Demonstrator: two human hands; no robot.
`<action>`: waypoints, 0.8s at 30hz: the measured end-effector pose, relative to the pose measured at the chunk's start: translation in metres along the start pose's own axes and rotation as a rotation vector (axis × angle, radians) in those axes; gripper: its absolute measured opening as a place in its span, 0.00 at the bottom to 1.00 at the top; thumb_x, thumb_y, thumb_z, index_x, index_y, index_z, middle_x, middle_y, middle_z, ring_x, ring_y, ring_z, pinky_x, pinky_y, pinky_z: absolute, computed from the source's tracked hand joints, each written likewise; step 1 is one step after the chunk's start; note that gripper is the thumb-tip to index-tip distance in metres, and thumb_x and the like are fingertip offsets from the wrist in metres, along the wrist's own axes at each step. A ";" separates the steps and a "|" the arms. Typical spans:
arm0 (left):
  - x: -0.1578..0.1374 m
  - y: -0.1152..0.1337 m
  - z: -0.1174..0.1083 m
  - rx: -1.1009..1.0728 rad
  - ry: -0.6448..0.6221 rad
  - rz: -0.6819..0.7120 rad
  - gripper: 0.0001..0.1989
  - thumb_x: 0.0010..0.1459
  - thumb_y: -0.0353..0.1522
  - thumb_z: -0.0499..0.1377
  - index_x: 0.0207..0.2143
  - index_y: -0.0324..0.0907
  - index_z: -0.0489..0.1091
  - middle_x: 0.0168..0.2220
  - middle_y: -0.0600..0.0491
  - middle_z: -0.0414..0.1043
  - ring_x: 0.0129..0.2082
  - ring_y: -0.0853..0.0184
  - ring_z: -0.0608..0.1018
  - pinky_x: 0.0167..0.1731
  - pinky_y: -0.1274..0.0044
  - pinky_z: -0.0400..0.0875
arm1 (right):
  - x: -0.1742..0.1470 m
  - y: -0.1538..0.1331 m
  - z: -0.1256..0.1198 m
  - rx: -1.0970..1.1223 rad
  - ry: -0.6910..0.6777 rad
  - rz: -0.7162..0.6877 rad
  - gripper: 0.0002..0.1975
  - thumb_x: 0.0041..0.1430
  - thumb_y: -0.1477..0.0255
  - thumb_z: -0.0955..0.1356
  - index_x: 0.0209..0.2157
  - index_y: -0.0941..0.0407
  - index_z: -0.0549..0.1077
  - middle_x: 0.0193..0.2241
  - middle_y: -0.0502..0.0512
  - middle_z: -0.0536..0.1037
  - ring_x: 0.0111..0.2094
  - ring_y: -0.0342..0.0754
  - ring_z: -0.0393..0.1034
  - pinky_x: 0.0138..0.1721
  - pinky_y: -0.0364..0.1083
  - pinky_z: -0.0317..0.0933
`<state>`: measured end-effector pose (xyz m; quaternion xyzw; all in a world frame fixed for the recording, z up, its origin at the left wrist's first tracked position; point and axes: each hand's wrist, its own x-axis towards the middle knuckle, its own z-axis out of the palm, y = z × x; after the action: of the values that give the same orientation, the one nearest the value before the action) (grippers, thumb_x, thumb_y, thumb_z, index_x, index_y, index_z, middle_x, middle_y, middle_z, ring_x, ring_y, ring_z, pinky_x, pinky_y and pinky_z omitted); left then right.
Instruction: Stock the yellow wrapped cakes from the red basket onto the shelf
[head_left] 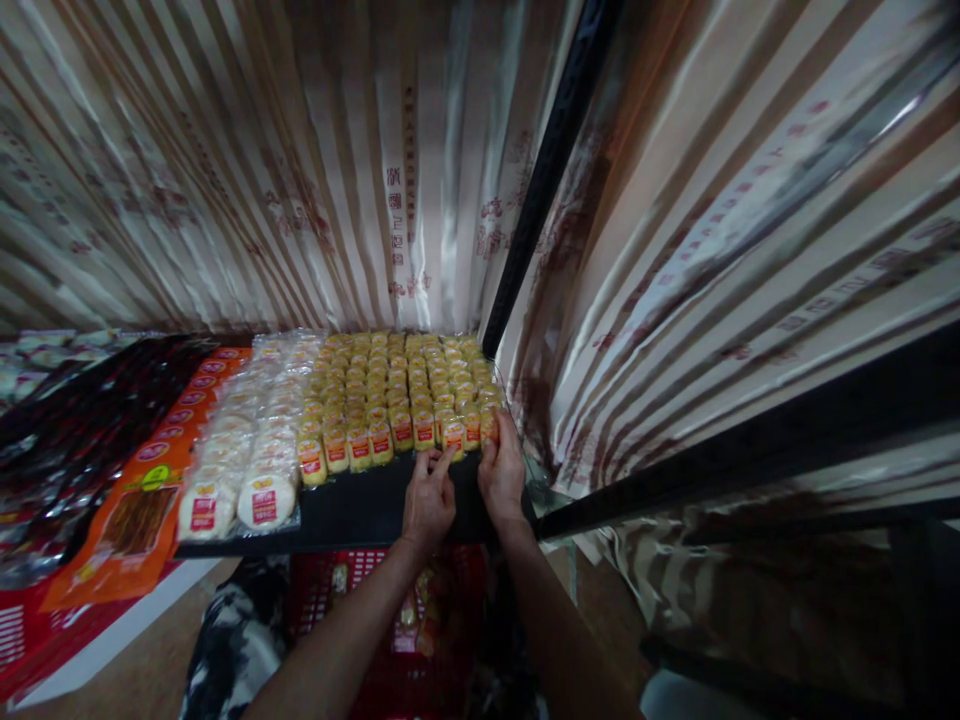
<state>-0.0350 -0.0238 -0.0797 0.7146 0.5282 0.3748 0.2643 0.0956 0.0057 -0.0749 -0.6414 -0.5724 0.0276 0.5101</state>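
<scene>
Rows of small yellow wrapped cakes [401, 430] with red labels stand on a black shelf [360, 515]. At the front of the block, my left hand [429, 502] has its fingers stretched out, the tips against the lower part of one slightly forward cake packet [453, 438]. My right hand [501, 470] is at the right front corner, thumb in front and fingers along the side of the end cake packet [489, 424]. That packet is partly covered by the hand.
Left of the cakes lie white round packets [264, 500], an orange snack bag [142, 500] and dark shiny packets [90, 430]. A red basket [315, 590] holding some packets sits below the shelf. Pleated printed curtains [337, 180] and a black post [544, 180] stand behind.
</scene>
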 end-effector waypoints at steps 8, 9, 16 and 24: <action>0.000 0.001 0.000 -0.009 0.018 -0.003 0.29 0.50 0.20 0.46 0.55 0.46 0.62 0.44 0.49 0.61 0.42 0.68 0.69 0.47 0.77 0.66 | -0.004 0.013 0.006 -0.067 -0.085 -0.042 0.26 0.61 0.76 0.51 0.61 0.60 0.51 0.61 0.60 0.55 0.63 0.48 0.44 0.61 0.56 0.46; 0.000 0.001 0.000 -0.003 0.022 0.001 0.29 0.50 0.20 0.47 0.55 0.46 0.62 0.44 0.49 0.61 0.42 0.68 0.69 0.47 0.77 0.66 | -0.004 0.014 0.007 -0.074 -0.096 -0.040 0.26 0.61 0.76 0.51 0.61 0.59 0.50 0.62 0.60 0.53 0.63 0.48 0.43 0.61 0.56 0.46; -0.002 -0.002 0.002 0.061 0.035 0.037 0.28 0.51 0.21 0.47 0.55 0.44 0.62 0.44 0.50 0.61 0.42 0.70 0.70 0.47 0.78 0.67 | -0.004 0.004 0.000 -0.094 -0.071 0.022 0.26 0.61 0.73 0.52 0.62 0.56 0.49 0.64 0.58 0.45 0.64 0.51 0.38 0.60 0.56 0.46; -0.027 0.008 -0.008 0.095 0.069 0.073 0.22 0.52 0.22 0.47 0.48 0.40 0.67 0.43 0.48 0.64 0.44 0.67 0.70 0.47 0.77 0.66 | -0.051 -0.049 -0.036 0.041 0.044 0.038 0.21 0.61 0.69 0.55 0.53 0.59 0.61 0.51 0.64 0.67 0.53 0.51 0.61 0.53 0.55 0.57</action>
<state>-0.0416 -0.0519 -0.0755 0.7318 0.5279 0.3829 0.1979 0.0656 -0.0642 -0.0526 -0.6421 -0.5480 0.0347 0.5350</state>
